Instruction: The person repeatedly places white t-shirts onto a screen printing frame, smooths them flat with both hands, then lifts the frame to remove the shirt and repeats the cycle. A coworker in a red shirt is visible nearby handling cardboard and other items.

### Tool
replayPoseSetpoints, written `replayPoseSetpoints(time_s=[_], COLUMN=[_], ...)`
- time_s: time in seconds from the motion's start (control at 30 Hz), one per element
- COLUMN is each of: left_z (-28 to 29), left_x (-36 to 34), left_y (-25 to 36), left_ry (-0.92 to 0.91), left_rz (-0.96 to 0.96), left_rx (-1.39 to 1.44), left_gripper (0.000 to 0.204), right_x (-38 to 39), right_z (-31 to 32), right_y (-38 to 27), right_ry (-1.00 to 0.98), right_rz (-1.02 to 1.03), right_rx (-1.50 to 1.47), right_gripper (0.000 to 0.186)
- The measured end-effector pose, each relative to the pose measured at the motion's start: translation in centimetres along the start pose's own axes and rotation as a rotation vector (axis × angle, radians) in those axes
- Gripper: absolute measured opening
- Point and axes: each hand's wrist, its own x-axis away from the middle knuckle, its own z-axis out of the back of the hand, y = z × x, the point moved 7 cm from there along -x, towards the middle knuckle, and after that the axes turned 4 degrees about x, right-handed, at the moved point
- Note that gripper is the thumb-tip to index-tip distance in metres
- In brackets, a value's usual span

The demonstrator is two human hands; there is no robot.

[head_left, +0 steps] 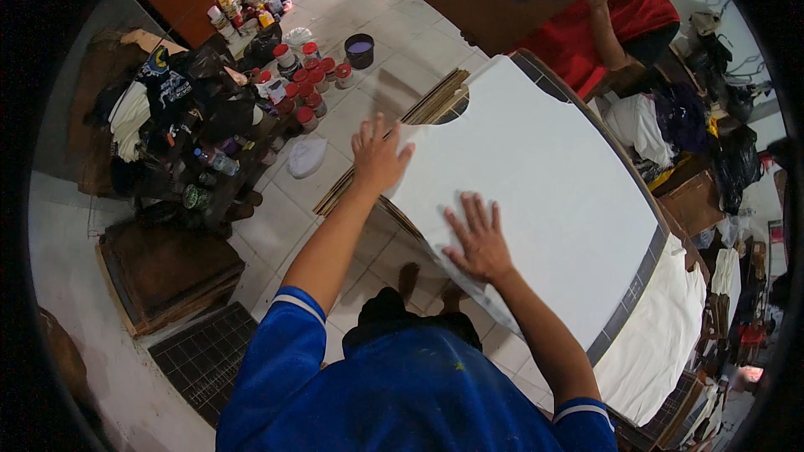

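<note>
The white cloth [536, 167] is lying almost smooth over a dark gridded board [621, 310], its curved cut-out facing the upper left. On it the right hand [483, 243] is resting flat, fingers spread wide and gripping nothing; this broad contact is probably keeping the fabric even without pulling it. At the cloth's left edge the left hand [383, 155] is reaching out, its fingers also open and holding nothing, perhaps for guarding that border; whether it is touching, I cannot tell.
</note>
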Motion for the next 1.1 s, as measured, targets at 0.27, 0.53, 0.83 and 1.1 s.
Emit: replayPoseSetpoints(time_s=[0.27, 0.53, 0.83, 1.1], left_z=[-0.9, -3.0, -5.4, -19.1], left_x=[8.4, 16.6, 21.4, 33.1], left_y=[8.3, 13.5, 11.9, 12.3], left_ry=[-0.109, -0.279, -0.068, -0.148], left_rz=[-0.421, -0.431, -0.092, 0.509], left_rx=[0.066, -0.013, 0.001, 0.693], left_gripper=[0.067, 0.079, 0.084, 0.092], right_x=[8.4, 18.4, 32.3, 56.4], right_z=[-1.0, 1.0, 0.1, -3.0], right_y=[-10.7, 5.6, -0.7, 8.6], right_ry=[0.005, 0.102, 0.13, 0.71], right_rz=[0.386, -0.451, -0.307, -1.071], right_rx=[-0.252, -0.016, -0.258, -1.176], right_gripper=[0.071, 0.078, 0.061, 0.035])
